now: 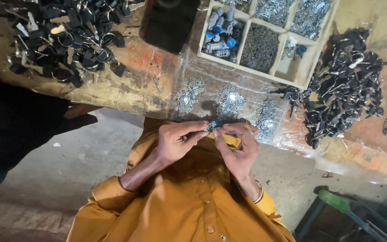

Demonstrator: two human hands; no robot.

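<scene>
My left hand (178, 140) and my right hand (238, 145) meet just in front of my orange shirt, at the near edge of the workbench. Together their fingertips pinch a small metal cylinder with a blue end (211, 126). Which hand bears most of it cannot be told. Just beyond my fingers lie three small heaps of shiny metal bits (229, 101) on a clear plastic sheet.
A wooden compartment tray (307, 67) at the back holds blue-capped cylinders (220, 31) and small metal parts. Piles of black-headed keys lie at the back left (68, 36) and at the right (346, 85). A dark flat object (169, 22) lies beside the tray. A dark-clothed person (14, 130) stands left.
</scene>
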